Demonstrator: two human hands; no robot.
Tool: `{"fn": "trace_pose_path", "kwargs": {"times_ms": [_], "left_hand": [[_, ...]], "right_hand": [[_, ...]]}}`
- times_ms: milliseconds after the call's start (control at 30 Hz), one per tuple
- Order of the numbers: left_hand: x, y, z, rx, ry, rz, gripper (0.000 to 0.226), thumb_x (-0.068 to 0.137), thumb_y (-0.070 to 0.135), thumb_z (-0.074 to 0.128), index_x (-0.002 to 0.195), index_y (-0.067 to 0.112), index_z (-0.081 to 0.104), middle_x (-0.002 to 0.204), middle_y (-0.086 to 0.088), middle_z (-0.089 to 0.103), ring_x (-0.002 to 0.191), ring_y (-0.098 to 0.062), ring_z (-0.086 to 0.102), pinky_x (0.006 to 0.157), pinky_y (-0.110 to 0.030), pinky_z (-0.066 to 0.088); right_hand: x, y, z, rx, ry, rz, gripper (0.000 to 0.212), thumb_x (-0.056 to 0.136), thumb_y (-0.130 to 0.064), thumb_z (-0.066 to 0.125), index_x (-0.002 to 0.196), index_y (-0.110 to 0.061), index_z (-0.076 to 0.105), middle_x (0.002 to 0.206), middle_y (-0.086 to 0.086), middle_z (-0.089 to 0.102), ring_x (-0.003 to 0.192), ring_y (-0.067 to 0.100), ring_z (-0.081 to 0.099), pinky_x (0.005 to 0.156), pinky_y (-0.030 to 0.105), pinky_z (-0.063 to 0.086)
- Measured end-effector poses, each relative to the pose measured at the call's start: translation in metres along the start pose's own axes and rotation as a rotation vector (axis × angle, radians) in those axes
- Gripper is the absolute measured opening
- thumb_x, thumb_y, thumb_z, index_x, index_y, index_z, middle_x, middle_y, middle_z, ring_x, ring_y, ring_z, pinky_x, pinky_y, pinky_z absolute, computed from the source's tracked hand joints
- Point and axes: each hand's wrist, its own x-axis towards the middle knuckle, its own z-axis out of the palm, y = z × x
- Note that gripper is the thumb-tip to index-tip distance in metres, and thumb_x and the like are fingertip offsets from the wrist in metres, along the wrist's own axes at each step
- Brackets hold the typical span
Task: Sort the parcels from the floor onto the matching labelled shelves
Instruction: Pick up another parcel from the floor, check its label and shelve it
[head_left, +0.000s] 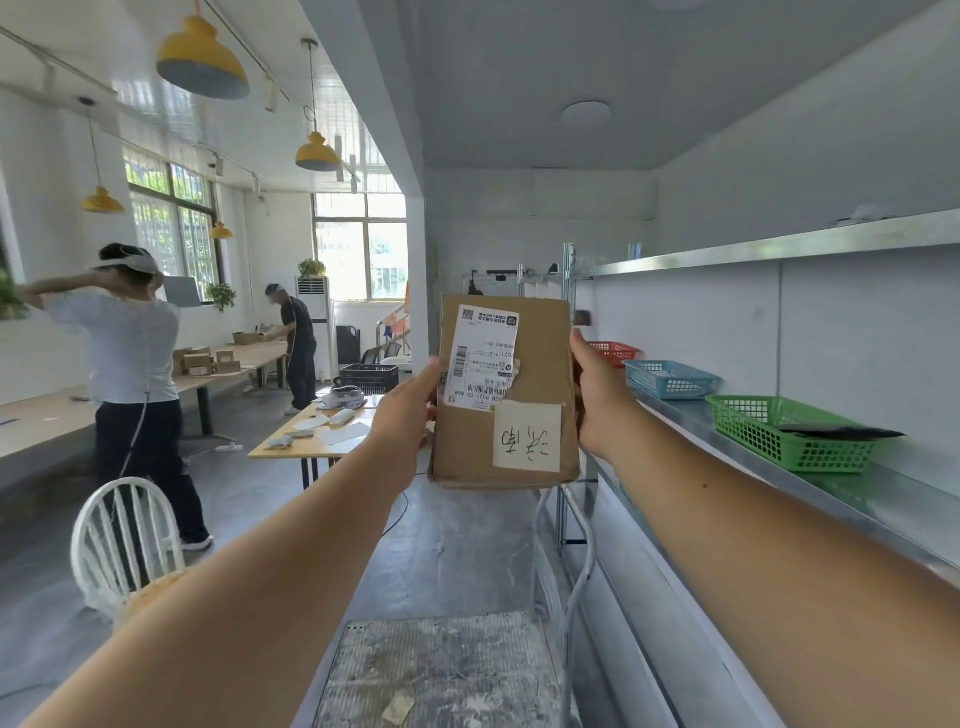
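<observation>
A brown cardboard parcel (540, 364) is held up in front of me at arm's length, upright. It carries a white shipping label at upper left and a cream handwritten note at lower right, both upside down. My left hand (402, 415) grips its left edge and my right hand (597, 400) grips its right edge. To the right runs a metal shelf (831, 499) with a green basket (789, 434), a blue basket (670, 378) and a red basket (615, 352). A dark flat item lies in the green basket.
A metal cart (441, 670) with a tubular handle stands below my arms. A white chair (124, 535) is at lower left. A wooden table (275, 452) with papers stands ahead, a black crate (370, 376) beyond it. Two people work at the left benches.
</observation>
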Motion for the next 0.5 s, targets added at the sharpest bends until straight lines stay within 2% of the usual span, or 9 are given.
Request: {"fn": "trace_pose_path", "kwargs": {"times_ms": [67,133,233,333,400,500], "left_hand": [[-0.001,-0.003,0.001,0.020,-0.022,0.016,0.048,0.095,0.060,0.067,0.134,0.030,0.069,0.115,0.006,0.080,0.114,-0.021,0.072,0.110,-0.052,0.053],[-0.003,-0.006,0.002,0.013,-0.036,0.015,0.046,0.095,0.053,0.071,0.137,0.033,0.065,0.115,0.006,0.079,0.111,-0.017,0.072,0.107,-0.046,0.055],[-0.002,-0.010,0.002,-0.009,-0.027,0.011,0.041,0.094,0.049,0.075,0.132,0.035,0.067,0.114,0.005,0.080,0.108,-0.017,0.073,0.103,-0.044,0.058],[0.000,-0.010,0.002,-0.046,-0.026,0.011,0.030,0.095,0.046,0.074,0.123,0.034,0.068,0.112,0.003,0.081,0.104,-0.016,0.074,0.091,-0.040,0.061],[0.003,-0.011,0.001,-0.064,-0.028,0.011,0.036,0.096,0.046,0.074,0.128,0.030,0.068,0.112,0.002,0.081,0.106,-0.018,0.075,0.095,-0.042,0.061],[0.005,-0.012,0.000,-0.060,-0.037,0.013,0.030,0.097,0.044,0.073,0.123,0.029,0.070,0.109,0.001,0.082,0.109,-0.024,0.075,0.104,-0.048,0.059]], "right_hand": [[0.007,0.005,-0.002,0.002,0.026,-0.002,0.083,0.060,-0.084,0.076,0.128,-0.036,0.075,0.138,0.002,0.071,0.110,0.028,0.078,0.094,0.053,0.062],[0.013,0.010,-0.004,-0.029,0.032,-0.013,0.079,0.059,-0.085,0.075,0.123,-0.040,0.077,0.143,0.001,0.065,0.114,0.028,0.075,0.093,0.053,0.062],[0.000,0.011,0.001,-0.061,0.014,-0.061,0.057,0.080,-0.071,0.068,0.122,-0.034,0.077,0.131,0.003,0.075,0.113,0.028,0.075,0.093,0.046,0.060],[-0.004,0.013,0.003,-0.088,0.000,-0.121,0.055,0.083,-0.062,0.063,0.126,-0.030,0.074,0.121,0.002,0.080,0.113,0.030,0.075,0.097,0.048,0.057],[-0.003,0.015,0.003,-0.096,-0.011,-0.161,0.049,0.090,-0.056,0.063,0.129,-0.029,0.073,0.120,0.001,0.081,0.115,0.030,0.075,0.101,0.049,0.056],[-0.003,0.018,0.002,-0.080,-0.043,-0.199,0.040,0.100,-0.044,0.061,0.136,-0.028,0.070,0.123,0.002,0.080,0.114,0.029,0.075,0.102,0.052,0.057]]}}
